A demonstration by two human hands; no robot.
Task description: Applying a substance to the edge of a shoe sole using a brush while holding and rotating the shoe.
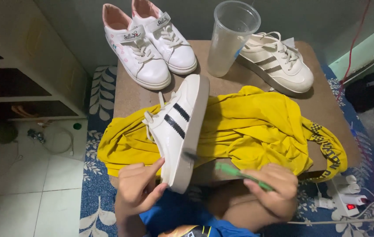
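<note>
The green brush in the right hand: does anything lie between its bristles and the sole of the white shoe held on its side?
Nothing visible does. The left hand steadies the white shoe at its heel, and the green brush in the right hand already reaches the shoe's sole. The yellow cloth lies behind, not between.

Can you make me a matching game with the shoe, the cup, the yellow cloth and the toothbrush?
Things:
1. black-striped shoe
2. cup
3. yellow cloth
4. toothbrush

Places:
A. in the right hand
B. spread over the table's front
C. tilted on its side, held by the left hand
D. upright at the back, between the shoes

Pairs: 1-C, 2-D, 3-B, 4-A
</note>
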